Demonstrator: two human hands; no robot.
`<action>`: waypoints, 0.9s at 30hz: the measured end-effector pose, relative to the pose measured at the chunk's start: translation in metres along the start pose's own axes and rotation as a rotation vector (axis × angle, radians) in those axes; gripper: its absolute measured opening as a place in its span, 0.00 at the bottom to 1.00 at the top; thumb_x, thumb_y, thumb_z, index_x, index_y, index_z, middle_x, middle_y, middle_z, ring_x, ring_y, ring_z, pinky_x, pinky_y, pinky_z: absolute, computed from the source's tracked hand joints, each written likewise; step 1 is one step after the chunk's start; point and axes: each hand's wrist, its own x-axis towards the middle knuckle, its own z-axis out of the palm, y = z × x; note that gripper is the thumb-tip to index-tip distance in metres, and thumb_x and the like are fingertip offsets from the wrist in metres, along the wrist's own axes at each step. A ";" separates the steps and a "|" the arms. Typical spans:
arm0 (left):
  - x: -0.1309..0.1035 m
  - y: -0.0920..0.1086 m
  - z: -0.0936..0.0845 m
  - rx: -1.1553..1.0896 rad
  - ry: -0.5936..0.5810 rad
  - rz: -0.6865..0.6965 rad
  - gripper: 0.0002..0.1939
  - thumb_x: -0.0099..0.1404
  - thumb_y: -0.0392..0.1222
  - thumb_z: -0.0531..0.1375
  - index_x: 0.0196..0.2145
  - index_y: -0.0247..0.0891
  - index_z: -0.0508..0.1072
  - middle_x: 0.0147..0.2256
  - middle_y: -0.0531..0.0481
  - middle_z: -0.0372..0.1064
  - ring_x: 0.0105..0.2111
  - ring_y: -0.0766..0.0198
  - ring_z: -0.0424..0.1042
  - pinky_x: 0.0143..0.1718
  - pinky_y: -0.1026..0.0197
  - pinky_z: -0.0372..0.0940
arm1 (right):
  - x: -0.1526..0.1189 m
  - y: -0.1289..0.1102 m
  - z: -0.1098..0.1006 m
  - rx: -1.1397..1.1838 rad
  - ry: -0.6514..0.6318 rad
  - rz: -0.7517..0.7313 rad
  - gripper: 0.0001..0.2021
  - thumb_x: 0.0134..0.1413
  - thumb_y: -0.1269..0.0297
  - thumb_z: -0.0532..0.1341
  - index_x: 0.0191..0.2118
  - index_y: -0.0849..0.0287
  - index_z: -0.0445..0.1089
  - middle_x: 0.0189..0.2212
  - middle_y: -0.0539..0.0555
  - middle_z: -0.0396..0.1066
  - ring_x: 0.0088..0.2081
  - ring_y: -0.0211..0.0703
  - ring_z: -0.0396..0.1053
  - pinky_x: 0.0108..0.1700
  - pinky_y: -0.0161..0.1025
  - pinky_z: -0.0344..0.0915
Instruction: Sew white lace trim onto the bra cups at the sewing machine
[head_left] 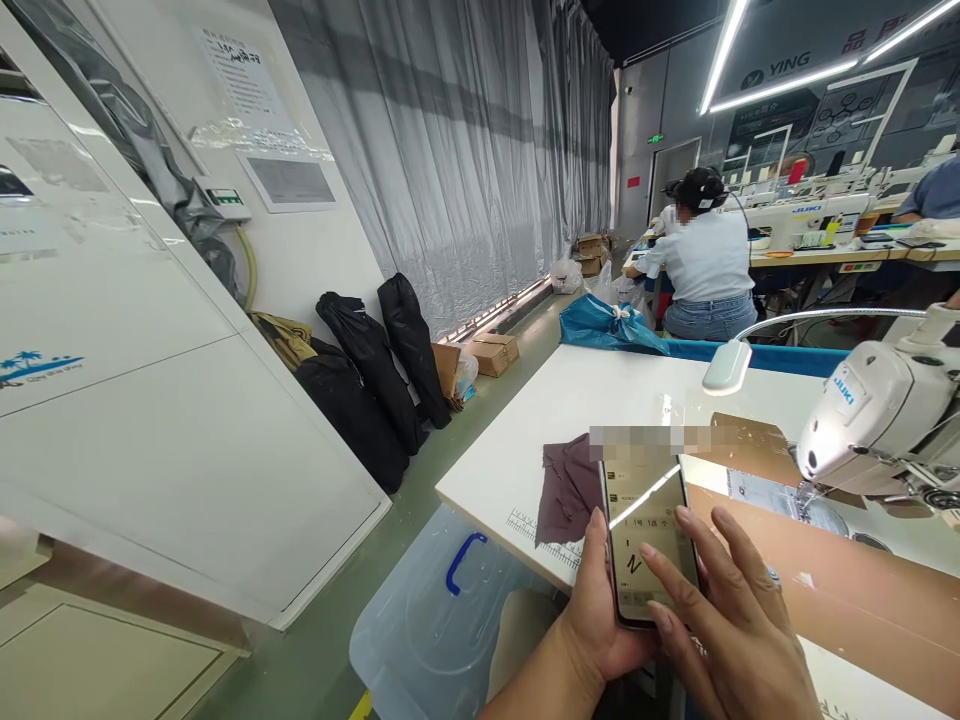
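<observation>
My left hand (600,625) is wrapped round a smartphone (649,535) and holds it upright above the front edge of the white sewing table (510,410). Dark handwritten strokes show on its lit screen. Over the screen, my right hand (731,600) has its fingers spread, with the index fingertip at or just above the glass. A ring sits on one finger of that hand. Behind the phone lies a piece of dark purple fabric (566,485), partly hidden by it. To the right stands a white sewing machine (874,410).
A lamp (727,367) on a bent neck hangs over the table. Below its left edge sits a clear plastic bin (420,620) with a blue handle. Black bags (367,380) lean by a white cabinet (150,400). A co-worker (705,255) sits ahead, near a blue bag (607,325).
</observation>
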 end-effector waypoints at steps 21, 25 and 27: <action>0.000 0.000 0.002 -0.026 0.040 -0.064 0.43 0.67 0.68 0.40 0.59 0.28 0.65 0.45 0.38 0.73 0.46 0.53 0.72 0.52 0.54 0.59 | 0.000 0.003 0.000 -0.016 0.037 0.075 0.14 0.59 0.67 0.57 0.49 0.61 0.70 0.64 0.67 0.52 0.64 0.74 0.47 0.52 0.66 0.60; 0.002 0.001 0.003 -0.022 0.042 -0.048 0.42 0.67 0.67 0.40 0.58 0.28 0.66 0.45 0.38 0.73 0.45 0.53 0.72 0.52 0.53 0.58 | 0.000 0.003 -0.001 0.018 0.048 0.057 0.11 0.58 0.67 0.57 0.45 0.59 0.72 0.62 0.66 0.54 0.63 0.74 0.48 0.50 0.66 0.63; 0.002 0.001 0.003 -0.018 0.047 -0.049 0.42 0.66 0.68 0.41 0.57 0.28 0.67 0.45 0.37 0.73 0.45 0.53 0.72 0.53 0.53 0.58 | -0.001 0.003 -0.001 0.047 0.040 0.041 0.09 0.57 0.68 0.58 0.43 0.58 0.73 0.61 0.64 0.56 0.63 0.73 0.50 0.49 0.64 0.64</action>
